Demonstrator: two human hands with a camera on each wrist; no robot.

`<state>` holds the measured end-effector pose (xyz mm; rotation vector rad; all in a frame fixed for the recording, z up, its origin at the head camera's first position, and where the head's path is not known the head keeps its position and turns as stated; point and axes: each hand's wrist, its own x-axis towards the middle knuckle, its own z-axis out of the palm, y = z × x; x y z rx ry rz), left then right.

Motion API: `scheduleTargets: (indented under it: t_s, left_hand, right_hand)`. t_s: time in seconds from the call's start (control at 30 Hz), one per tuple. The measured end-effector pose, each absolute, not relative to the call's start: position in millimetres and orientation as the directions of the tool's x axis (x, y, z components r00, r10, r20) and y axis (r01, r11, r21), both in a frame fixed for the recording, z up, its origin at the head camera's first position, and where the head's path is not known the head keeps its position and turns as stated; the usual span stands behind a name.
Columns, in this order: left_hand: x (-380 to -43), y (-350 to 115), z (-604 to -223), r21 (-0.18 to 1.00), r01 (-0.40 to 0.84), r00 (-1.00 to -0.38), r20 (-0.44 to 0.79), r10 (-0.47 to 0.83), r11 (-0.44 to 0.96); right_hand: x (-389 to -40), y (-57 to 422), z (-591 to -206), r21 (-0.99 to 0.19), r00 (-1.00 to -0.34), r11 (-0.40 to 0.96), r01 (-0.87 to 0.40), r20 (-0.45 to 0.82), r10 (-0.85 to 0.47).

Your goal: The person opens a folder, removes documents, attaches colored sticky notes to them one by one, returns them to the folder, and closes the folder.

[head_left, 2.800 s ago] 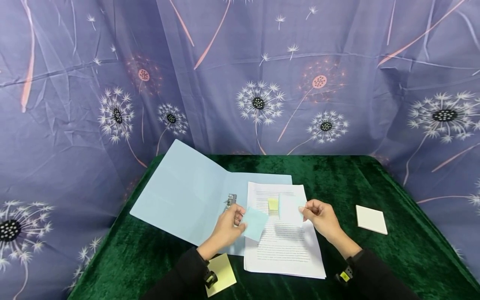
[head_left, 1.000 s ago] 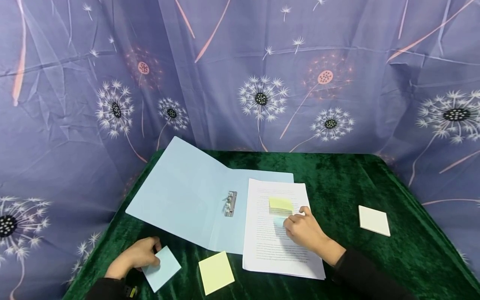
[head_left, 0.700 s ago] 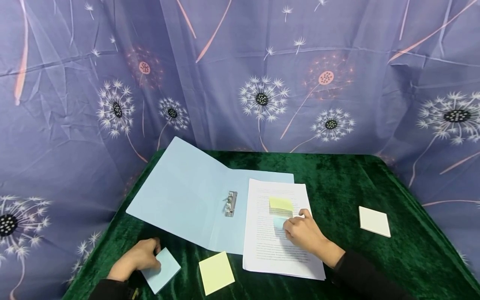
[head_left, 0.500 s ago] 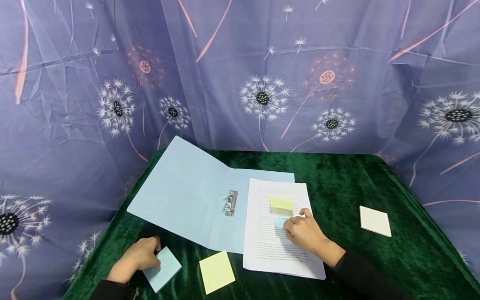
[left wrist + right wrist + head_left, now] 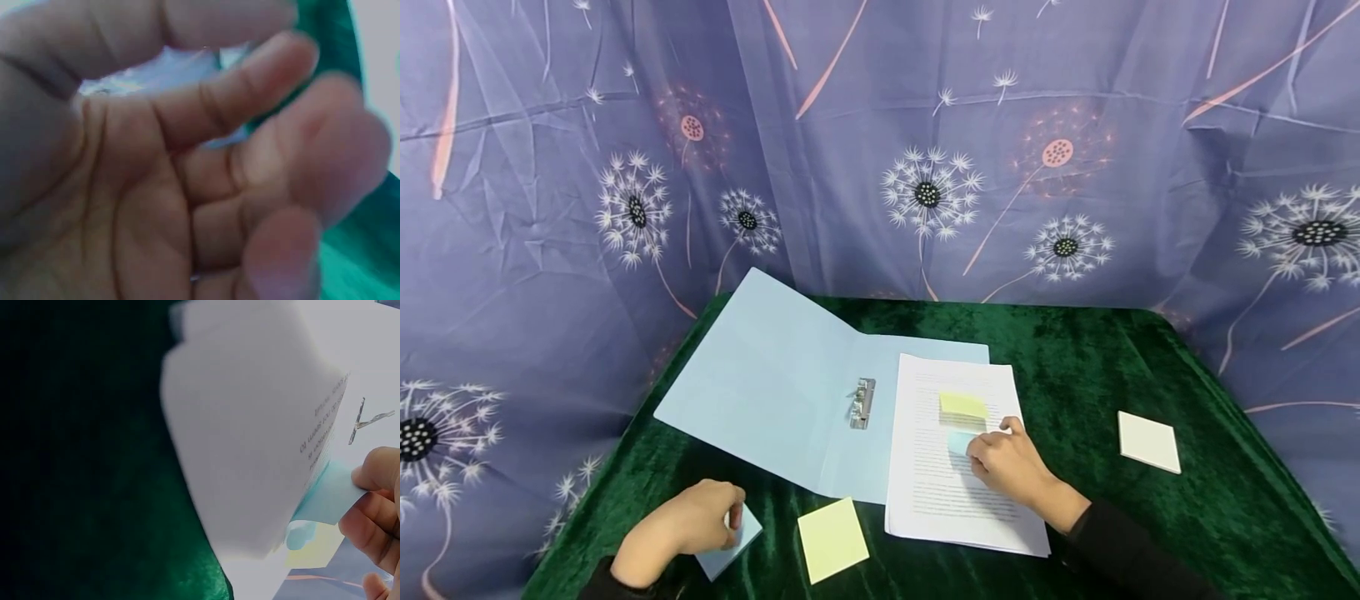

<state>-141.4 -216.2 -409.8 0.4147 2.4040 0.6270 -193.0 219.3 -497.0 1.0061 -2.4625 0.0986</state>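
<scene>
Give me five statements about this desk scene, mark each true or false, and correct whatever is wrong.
1. The right hand pinches a blue note over the printed pages. True.
2. The metal clip in the blue folder holds the pages. False: the pages lie to the right of the clip, apart from it, and the folder is open.
3. A yellow note lies on the pages, farther from the person than the blue note. True.
4. The white pad rests on the pages. False: the white pad lies on the green cloth, right of the pages.
5. The left hand partly covers a blue square in the head view. True.
</scene>
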Motion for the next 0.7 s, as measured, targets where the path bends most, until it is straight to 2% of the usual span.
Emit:
scheduleTargets:
  t_s: [0.1, 0.2, 0.37, 0.5, 0.7]
  left_hand:
    - [-140.1, -206.9, -399.1, 0.637, 0.233, -0.698, -0.417, 0.582, 0.735]
    - [-144.1, -190.6, -391.1, 0.699, 0.349, -0.666, -0.283, 0.69, 0.624]
    - [-158.7, -148.5, -387.6, 0.599, 0.531, -0.689, -0.105, 0.717, 0.599]
    - [-174.5, -114.5, -392.9, 0.502, 0.588, -0.701, -0.073, 0.709, 0.633]
    - [-195.7, -75.3, -409.0, 0.451, 0.64, -0.689, -0.019, 0.724, 0.622]
  right_hand:
    - [-192.6, 220.2, -497.8, 0.107, -0.616, 0.725, -0.681, 0.452, -0.645]
    - [-192.2, 221.0, -498.2, 0.11, -0.615, 0.723, -0.682, 0.45, -0.648]
    - [-190.0, 220.3, -497.9, 0.101, -0.617, 0.725, -0.682, 0.452, -0.644]
    - [-188.3, 219.0, -498.6, 0.082, -0.63, 0.722, -0.688, 0.428, -0.648]
    - [-184.6, 216.8, -501.9, 0.033, -0.68, 0.724, -0.689, 0.317, -0.661]
